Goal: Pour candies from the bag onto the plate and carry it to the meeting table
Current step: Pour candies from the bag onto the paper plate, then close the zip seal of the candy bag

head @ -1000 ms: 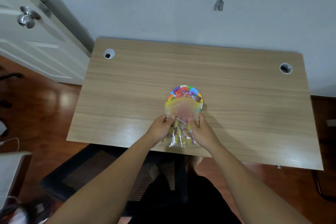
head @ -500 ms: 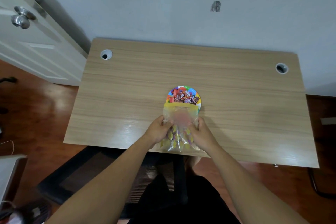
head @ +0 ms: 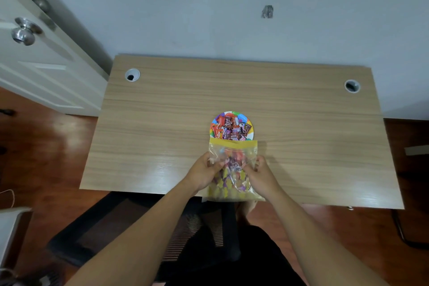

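Note:
A small colourful paper plate (head: 250,123) sits near the middle of the wooden desk (head: 162,127), and wrapped candies (head: 231,128) are heaped on it. Just in front of the plate I hold a clear zip bag (head: 233,153) with a yellow top strip, its mouth facing the plate and overlapping the plate's near edge. My left hand (head: 203,173) grips the bag's left side and my right hand (head: 262,175) grips its right side. A few candies still show inside the bag between my hands.
The desk stands against a grey wall, with a round cable hole at the back left (head: 132,75) and one at the back right (head: 352,86). A white door (head: 34,58) with a metal knob is at the left. A black chair (head: 185,234) stands under the desk's near edge.
The bag has slid back toward me, so more of the plate and its candies shows. Both hands kept their grip on the bag's sides.

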